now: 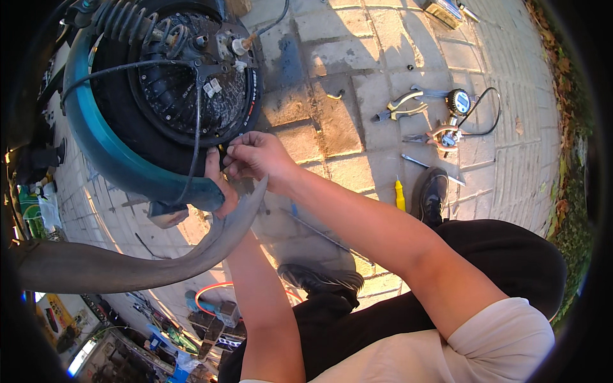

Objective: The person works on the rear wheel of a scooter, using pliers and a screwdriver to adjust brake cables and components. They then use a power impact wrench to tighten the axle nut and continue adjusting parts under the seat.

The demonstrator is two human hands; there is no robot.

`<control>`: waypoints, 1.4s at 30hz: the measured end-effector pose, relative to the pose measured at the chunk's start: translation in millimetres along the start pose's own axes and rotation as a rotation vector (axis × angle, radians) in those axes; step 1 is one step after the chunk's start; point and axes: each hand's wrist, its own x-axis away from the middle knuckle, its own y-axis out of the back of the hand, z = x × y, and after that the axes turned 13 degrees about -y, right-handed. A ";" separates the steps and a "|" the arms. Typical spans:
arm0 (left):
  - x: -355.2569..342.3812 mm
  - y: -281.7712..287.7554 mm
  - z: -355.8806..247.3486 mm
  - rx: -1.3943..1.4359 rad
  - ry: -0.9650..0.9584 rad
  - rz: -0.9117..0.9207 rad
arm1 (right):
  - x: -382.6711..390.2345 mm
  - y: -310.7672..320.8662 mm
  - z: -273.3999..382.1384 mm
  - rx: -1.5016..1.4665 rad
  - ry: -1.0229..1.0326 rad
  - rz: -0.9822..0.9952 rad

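Right hand [258, 159]: thumb & fingertips pinched tog. at the near right edge of the black rubber tyre [118, 96]; can't tell what, if anything, is in that grip. Left hand [221, 185]: fingers up against the same edge, just left of the right one; partly hidden, so its grip can't be told. Tyre sits far left, w/ a round black hub [185, 105] inside & a curved glossy teal fender [105, 143] along its left side. Long flat grey rubbery strip [128, 271] runs from the near left across the left forearm.

Containers: small boxy tan-and-dark carton [442, 11] at far right on the paving, contents n/v. Near left, a yellow flat tray or sheet [62, 311] w/ dark bits on it, & a blue container [154, 341], too small to tell what's inside. Crumpled clear plastic bag [49, 212] at left, contents unclear.

Right side, on paving: yellow-handled pliers [405, 108], round-dial gauge w/ black hose [459, 101], yellow-handled screwdriver [400, 195].
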 end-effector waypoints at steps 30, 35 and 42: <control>-20.2 49.3 33.7 -0.355 -0.421 0.114 | -34.0 10.2 -18.8 0.790 0.646 -0.057; -31.9 62.3 51.4 -0.759 -0.926 0.224 | -32.2 17.5 -14.2 0.541 0.391 0.051; -26.6 64.0 48.9 -0.589 -0.800 0.151 | -24.9 22.1 2.3 0.483 0.208 0.130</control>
